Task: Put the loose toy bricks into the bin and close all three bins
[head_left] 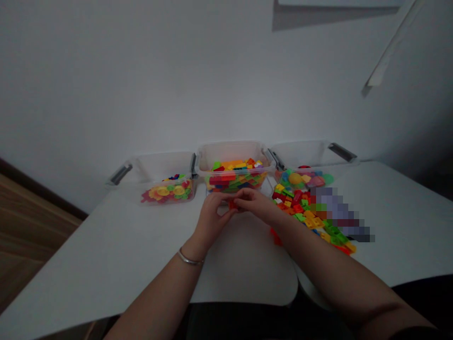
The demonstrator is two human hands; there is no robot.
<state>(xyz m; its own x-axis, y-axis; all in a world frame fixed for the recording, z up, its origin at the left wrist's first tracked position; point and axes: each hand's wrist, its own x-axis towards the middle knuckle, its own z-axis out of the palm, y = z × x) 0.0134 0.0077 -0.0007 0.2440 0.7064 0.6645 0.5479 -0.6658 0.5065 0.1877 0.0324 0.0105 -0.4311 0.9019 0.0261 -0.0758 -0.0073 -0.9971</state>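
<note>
While both hands meet above the near part of the table [141,245], the left hand [214,212] and the right hand [253,200] grip a small orange-red piece [232,204] between their fingertips, the fingers of each closed on it. The piece lies just in front of the middle bin [235,174], a clear container holding multicoloured blocks. A bracelet [190,258] encircles the left wrist. To the left stands a second clear container, the left bin [166,167], with yellow, pink and green pieces; to the right, the right bin [300,153] holds rounded and other coloured pieces. Loose blocks [309,219] in red, yellow, green and orange are spread beside and beyond the right forearm. A pixelated patch [339,212] adjoins them, its content unreadable. Behind the bins rises a pale wall [177,71].
</note>
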